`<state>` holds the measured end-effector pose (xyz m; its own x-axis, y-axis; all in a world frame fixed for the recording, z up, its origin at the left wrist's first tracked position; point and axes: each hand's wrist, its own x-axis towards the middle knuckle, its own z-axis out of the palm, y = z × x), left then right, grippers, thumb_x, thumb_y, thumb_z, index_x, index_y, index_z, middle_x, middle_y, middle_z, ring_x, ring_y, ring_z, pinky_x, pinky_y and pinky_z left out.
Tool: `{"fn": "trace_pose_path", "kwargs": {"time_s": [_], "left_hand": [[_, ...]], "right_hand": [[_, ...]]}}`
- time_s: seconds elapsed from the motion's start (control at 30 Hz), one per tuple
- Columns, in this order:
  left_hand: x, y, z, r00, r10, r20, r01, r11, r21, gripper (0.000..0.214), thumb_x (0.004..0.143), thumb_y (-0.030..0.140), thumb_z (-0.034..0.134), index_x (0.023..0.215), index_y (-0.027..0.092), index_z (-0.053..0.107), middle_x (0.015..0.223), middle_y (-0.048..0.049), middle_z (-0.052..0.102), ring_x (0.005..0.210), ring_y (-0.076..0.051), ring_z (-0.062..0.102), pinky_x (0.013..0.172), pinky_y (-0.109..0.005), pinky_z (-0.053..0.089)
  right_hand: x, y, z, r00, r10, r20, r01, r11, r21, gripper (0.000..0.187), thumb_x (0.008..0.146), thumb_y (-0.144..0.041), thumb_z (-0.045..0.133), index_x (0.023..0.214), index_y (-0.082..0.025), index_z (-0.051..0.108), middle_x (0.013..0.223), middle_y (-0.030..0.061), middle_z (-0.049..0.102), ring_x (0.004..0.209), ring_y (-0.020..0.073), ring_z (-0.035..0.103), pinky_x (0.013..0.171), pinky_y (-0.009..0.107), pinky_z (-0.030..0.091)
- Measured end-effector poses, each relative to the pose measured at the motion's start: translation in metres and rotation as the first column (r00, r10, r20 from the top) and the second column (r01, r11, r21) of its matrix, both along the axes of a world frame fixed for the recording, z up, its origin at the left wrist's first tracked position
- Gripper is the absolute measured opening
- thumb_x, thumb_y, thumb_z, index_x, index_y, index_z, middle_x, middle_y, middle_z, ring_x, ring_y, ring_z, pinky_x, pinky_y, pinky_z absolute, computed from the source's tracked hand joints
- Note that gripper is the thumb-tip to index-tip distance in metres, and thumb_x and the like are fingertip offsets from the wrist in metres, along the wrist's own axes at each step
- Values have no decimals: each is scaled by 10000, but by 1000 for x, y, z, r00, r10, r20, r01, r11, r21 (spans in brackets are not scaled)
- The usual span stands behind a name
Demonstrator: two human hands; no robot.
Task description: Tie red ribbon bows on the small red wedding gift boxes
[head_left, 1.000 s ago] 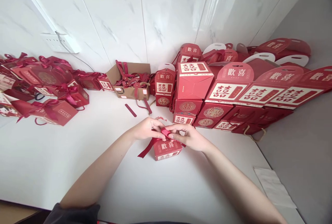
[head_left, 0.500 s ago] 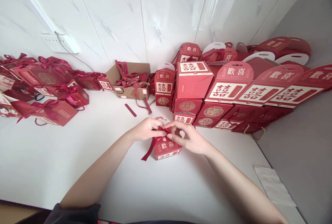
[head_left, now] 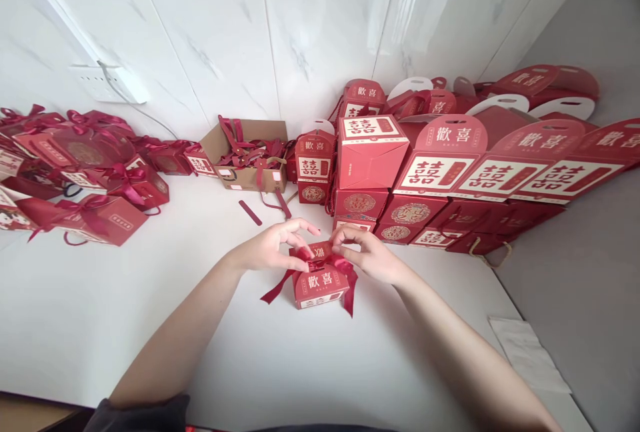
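A small red gift box [head_left: 320, 283] with gold characters stands on the white table in front of me. A dark red ribbon [head_left: 327, 264] is tied in a bow on its top, tails hanging down both sides. My left hand [head_left: 273, 245] pinches the bow's left loop, its other fingers lifted. My right hand [head_left: 363, 252] pinches the right loop. Both hands rest just behind the box top.
A brown cardboard box of ribbons [head_left: 247, 155] sits by the tiled wall. Stacked red boxes [head_left: 450, 179] fill the right back. Ribboned red boxes [head_left: 100, 192] lie at the left. A loose ribbon strip [head_left: 250, 212] and white paper [head_left: 527, 355] lie on the table.
The hands have drawn apart, pulling the ribbon loops outward into a bow. A ribbon tail now hangs at the box's right side.
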<state>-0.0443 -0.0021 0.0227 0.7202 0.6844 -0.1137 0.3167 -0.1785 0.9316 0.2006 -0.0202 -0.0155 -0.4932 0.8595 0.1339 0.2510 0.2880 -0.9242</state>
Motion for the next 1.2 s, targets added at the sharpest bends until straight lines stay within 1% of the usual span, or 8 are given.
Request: {"fn": "trace_pose_path", "kwargs": {"time_s": [0.17,0.3,0.43,0.5,0.67,0.9,1.07,1.2], "left_hand": [[-18,5,15,999,-12,43,12,1000,8,479,845,530,573,1117,136,566,851,-94,666,833,-220,628,809,-352,467],[-21,-3,27,950,142,-277,-83,973,215,391,831,553,568,915,174,606,934,-55,633,859,-195,577,765,-289,439],[-19,-9,24,880,222,-420,-100,951,294,471,725,551,681,1034,212,575,1106,-60,606,997,-230,565,783,-279,428],[-18,-9,20,887,173,-428,-72,968,242,516,685,528,723,1056,211,555,1084,-59,611,974,-221,569,765,-269,427],[-20,-8,19,872,120,-474,-96,993,75,440,654,499,749,906,205,540,749,34,571,594,-112,462,529,-211,346],[-28,-5,14,912,-73,-403,-8,981,-196,454,714,597,664,631,151,664,460,16,500,408,-95,421,435,-228,311],[-16,-3,7,939,-169,-299,68,944,-322,405,797,530,622,715,150,736,537,-9,586,495,-115,502,577,-235,439],[-11,0,4,944,-117,-309,58,979,-193,327,824,438,622,715,153,737,657,-21,651,613,-122,546,631,-223,434]], "right_hand": [[8,0,9,997,45,64,-40,997,-70,447,973,-521,363,791,-192,605,877,28,573,872,184,540,872,322,384],[10,-1,6,992,66,111,-60,997,-50,286,888,-494,564,881,-209,580,893,16,578,830,172,515,757,287,396],[10,-1,2,984,94,151,-98,995,16,169,848,-362,635,909,-215,577,916,16,559,843,168,488,783,289,396],[10,-2,3,980,113,166,-115,993,7,138,860,-337,614,861,-207,568,918,18,552,847,167,494,800,295,397],[15,-5,9,983,118,143,-109,992,-65,189,873,-379,602,865,-210,518,881,7,552,791,155,509,739,281,400],[9,-5,2,972,193,-131,-227,910,-346,320,857,-496,613,977,-223,497,636,-65,452,552,96,390,542,229,319],[8,-4,1,950,240,-200,-300,883,-360,323,838,-455,655,990,-205,516,632,-69,462,537,82,397,508,212,307],[14,-3,5,936,282,-209,-343,861,-375,280,861,-415,638,970,-194,505,684,-49,499,569,86,471,535,210,364]]}}
